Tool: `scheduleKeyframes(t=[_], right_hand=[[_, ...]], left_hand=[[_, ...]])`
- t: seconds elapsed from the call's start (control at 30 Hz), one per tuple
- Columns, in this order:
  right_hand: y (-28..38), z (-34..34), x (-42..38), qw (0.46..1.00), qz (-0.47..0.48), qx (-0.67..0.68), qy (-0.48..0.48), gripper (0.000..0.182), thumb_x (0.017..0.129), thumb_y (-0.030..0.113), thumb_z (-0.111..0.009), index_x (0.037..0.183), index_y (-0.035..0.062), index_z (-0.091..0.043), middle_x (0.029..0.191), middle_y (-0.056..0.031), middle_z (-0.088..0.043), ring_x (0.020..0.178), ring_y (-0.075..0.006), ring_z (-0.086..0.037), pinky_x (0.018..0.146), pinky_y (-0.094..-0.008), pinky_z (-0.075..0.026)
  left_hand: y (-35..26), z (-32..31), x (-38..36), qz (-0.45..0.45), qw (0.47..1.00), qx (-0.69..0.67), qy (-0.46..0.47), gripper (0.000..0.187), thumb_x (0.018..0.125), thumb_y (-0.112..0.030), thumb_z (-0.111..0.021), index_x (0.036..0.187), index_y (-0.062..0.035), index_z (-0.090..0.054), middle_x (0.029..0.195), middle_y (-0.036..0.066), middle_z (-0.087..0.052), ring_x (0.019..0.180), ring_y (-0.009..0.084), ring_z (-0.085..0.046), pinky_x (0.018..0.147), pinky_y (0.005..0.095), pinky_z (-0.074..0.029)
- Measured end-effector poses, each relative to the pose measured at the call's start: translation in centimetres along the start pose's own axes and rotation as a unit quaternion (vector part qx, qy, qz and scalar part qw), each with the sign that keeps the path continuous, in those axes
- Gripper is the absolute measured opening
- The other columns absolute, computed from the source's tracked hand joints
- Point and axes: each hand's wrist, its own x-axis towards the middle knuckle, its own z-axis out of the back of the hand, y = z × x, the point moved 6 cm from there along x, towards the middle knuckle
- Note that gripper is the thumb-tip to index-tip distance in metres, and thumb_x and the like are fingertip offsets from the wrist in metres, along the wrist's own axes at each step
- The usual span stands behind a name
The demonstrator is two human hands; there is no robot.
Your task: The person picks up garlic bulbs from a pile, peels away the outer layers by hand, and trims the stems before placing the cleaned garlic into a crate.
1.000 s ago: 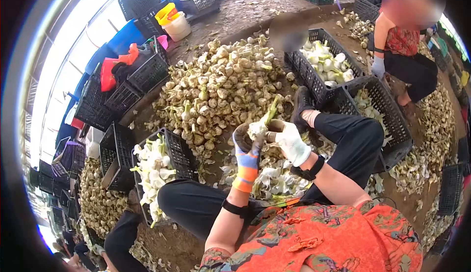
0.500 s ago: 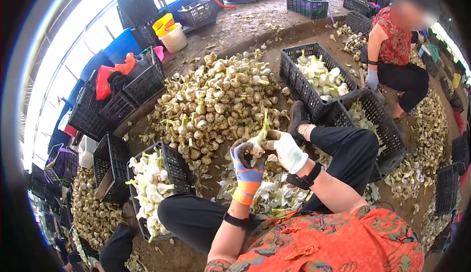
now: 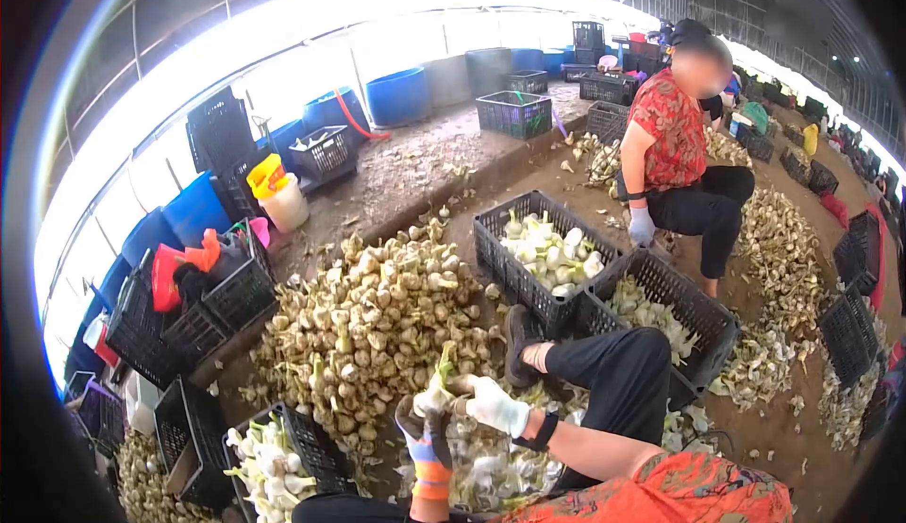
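Observation:
A garlic bulb (image 3: 434,398) with a green stem pointing up is held between my two gloved hands. My left hand (image 3: 425,440), in a striped purple and orange glove with dark fingers, is closed around it from below. My right hand (image 3: 495,406), in a white glove with dirty fingertips, is closed with its fingers pinched at the bulb's right side. Beneath both hands lie loose garlic skins (image 3: 505,471). Just beyond them rises a large pile of unpeeled garlic (image 3: 377,315).
Cleaned white garlic fills a black crate (image 3: 316,447) at my left and another crate (image 3: 510,273) ahead. Skins lie in a crate (image 3: 708,334) beside my right leg. A co-worker (image 3: 675,136) sits at the upper right. Blue barrels (image 3: 398,96) line the back.
My view has tilted up and to the right, so the hands appear lower and the co-worker shows more fully. The garlic bulb stays in my hands.

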Motion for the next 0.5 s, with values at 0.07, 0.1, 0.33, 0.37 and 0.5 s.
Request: scheduleKeyframes(t=[0.07,0.1,0.33,0.37,0.5], right_hand=[[-2.3,-0.4,0.7,0.996,-0.004,0.092,0.003,0.030,0.081,0.008,-0.068,0.108,-0.0033,-0.062,0.098,-0.0044,-0.067,0.088,-0.0090,-0.058,0.079,-0.0258,-0.047],[-2.0,-0.2,0.1,0.993,-0.049,0.108,-0.018,0.029,0.083,0.008,-0.067,0.108,-0.0036,-0.062,0.096,-0.0037,-0.067,0.086,-0.0089,-0.058,0.077,-0.0249,-0.047],[-3.6,1.4,-0.2,0.949,0.013,0.309,-0.068,0.024,0.084,-0.003,-0.059,0.107,-0.0024,-0.061,0.102,-0.0058,-0.065,0.089,-0.0107,-0.060,0.077,-0.0239,-0.048],[-4.5,1.8,-0.4,0.942,-0.071,0.322,-0.064,0.026,0.084,-0.004,-0.058,0.110,-0.0024,-0.059,0.102,-0.0077,-0.065,0.085,-0.0132,-0.062,0.072,-0.0254,-0.049],[-2.8,3.3,-1.5,0.940,-0.072,0.333,-0.032,0.028,0.077,-0.008,-0.046,0.102,-0.0025,-0.058,0.091,-0.0140,-0.064,0.078,-0.0217,-0.065,0.065,-0.0312,-0.054]], left_hand=[[0.5,-0.4,0.1,-0.053,0.997,0.056,0.021,0.058,0.081,-0.002,-0.068,0.129,-0.0104,-0.034,0.117,0.008,-0.050,0.108,0.0189,-0.050,0.091,0.0328,-0.046],[0.4,-0.7,-0.6,-0.055,0.995,0.078,0.033,0.063,0.078,0.003,-0.069,0.128,-0.0103,-0.034,0.117,0.007,-0.050,0.108,0.0186,-0.050,0.091,0.0321,-0.045],[0.1,-2.2,-0.9,0.010,1.000,0.001,0.009,0.056,0.074,0.003,-0.071,0.123,-0.0045,-0.045,0.111,0.011,-0.057,0.098,0.0238,-0.060,0.079,0.0382,-0.056],[-0.5,-2.9,-0.8,0.032,0.998,0.029,0.042,0.052,0.079,-0.003,-0.068,0.125,-0.0035,-0.045,0.113,0.013,-0.057,0.097,0.0274,-0.061,0.072,0.0417,-0.059],[-0.9,-4.0,-1.4,0.102,0.987,0.049,0.110,0.053,0.087,-0.014,-0.059,0.134,-0.0006,-0.038,0.118,0.016,-0.054,0.104,0.0293,-0.059,0.078,0.0418,-0.057]])
